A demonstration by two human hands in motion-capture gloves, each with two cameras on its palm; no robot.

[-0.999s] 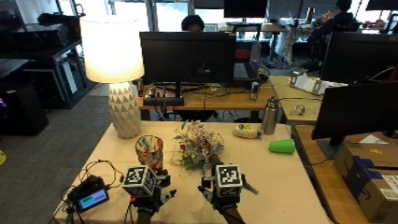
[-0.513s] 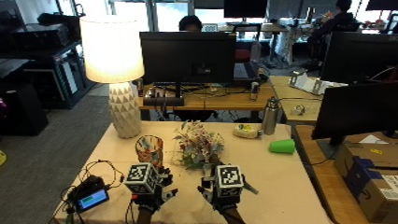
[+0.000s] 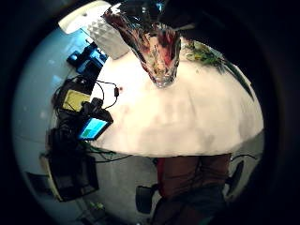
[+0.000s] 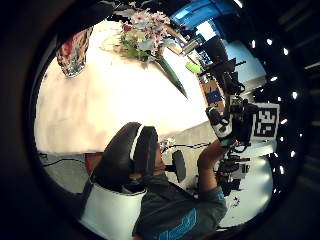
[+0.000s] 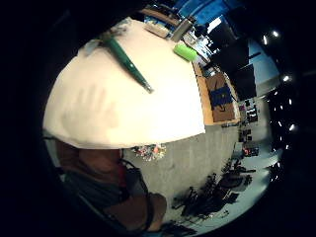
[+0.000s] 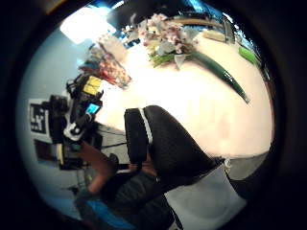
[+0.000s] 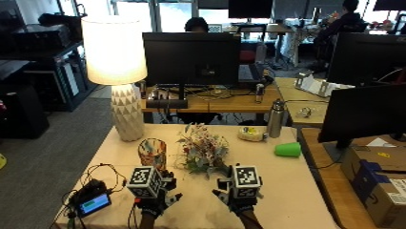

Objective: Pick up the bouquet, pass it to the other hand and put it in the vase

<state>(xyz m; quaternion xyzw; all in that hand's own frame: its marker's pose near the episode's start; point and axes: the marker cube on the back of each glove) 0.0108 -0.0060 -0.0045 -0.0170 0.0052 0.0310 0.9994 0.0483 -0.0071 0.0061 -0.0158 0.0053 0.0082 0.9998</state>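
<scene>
1. State: both hands hover over the near edge of the table (image 7: 298, 191), nothing held. Left hand (image 7: 152, 202) and right hand (image 7: 238, 199) are in view, but the fingers are mostly hidden in the outside view and no palm view shows its own hand's digits, so can't tell how far open either is. No grasp yet.
2. Bouquet (image 7: 203, 149) lies on the table just ahead of the right hand and a bit toward the left one, blooms on the far side. Its green stem wrap (image 5: 127, 61) points back toward the person's right side.
3. Vase (image 7: 153, 153) stands upright just ahead of the left hand, beside the blooms.
4. Risk: grabbing at the blooms, not the wrap. Cause: the flower heads are the bulkier target ahead of the right hand. Result: crushed petals, and the stem end droops.
5. Risk: knocking the vase. Cause: it sits near the flowers, so any sweep of the bouquet toward the left hand passes by it. The patterned glass looks narrow at the base, likely tippy.
6. Risk: fumbled hand-over. Cause: if the right hand takes the wrap mid-length, there's little room for the left to take it.
7. Risk: missed insertion. Cause: stem end tilted on approach could catch the vase rim and push it over.
8. Risk: snagging the cable (image 7: 101, 168) by the small screen device (image 7: 94, 204), beside the left hand on its outer side.
</scene>
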